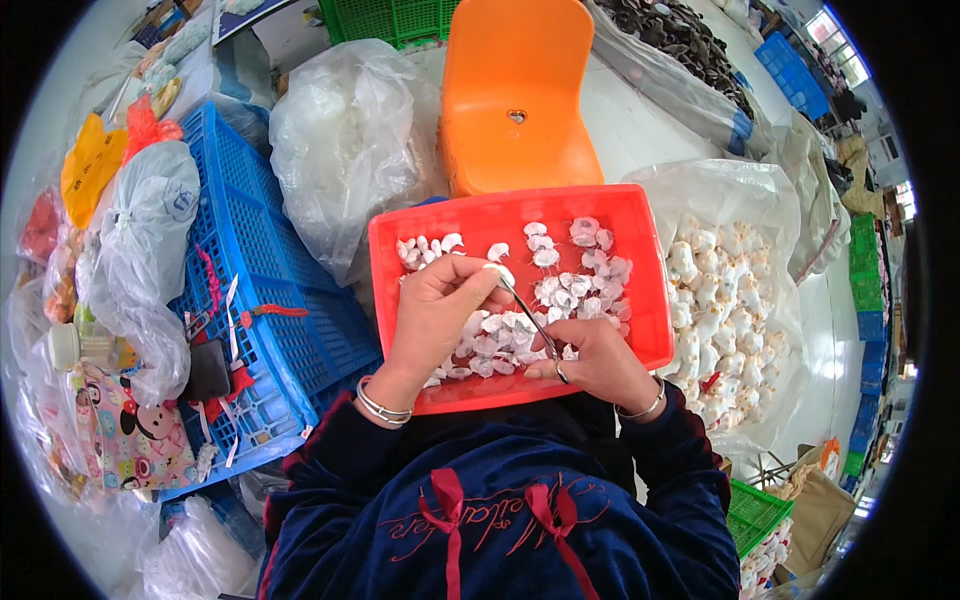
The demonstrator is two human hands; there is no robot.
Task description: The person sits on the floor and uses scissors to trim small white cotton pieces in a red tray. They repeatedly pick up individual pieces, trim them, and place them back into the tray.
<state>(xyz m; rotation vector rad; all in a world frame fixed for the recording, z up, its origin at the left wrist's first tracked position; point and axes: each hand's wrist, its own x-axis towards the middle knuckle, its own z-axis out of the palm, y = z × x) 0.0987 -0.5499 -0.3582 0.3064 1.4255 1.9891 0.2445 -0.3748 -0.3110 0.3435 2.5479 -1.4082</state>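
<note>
Left hand (pixel 440 308): fingers pinched on small white fabric piece (pixel 499 273), above red tray (pixel 653 290). Right hand (pixel 592 358): fingers wrapped round handles of slender metal forceps (pixel 531 317). Shaft slants up-left, tip at piece's lower edge; left hand nearer piece.

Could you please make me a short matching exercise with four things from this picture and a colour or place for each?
Things:
1. Tub
2. Chair
3. Metal tool
4. Large crate

Colours and places:
A. Held in the right grip
B. Blue, on the left side of the picture
C. Red, with white pieces inside
D. Orange, at the top of the picture

Pairs: 1-C, 2-D, 3-A, 4-B
</note>
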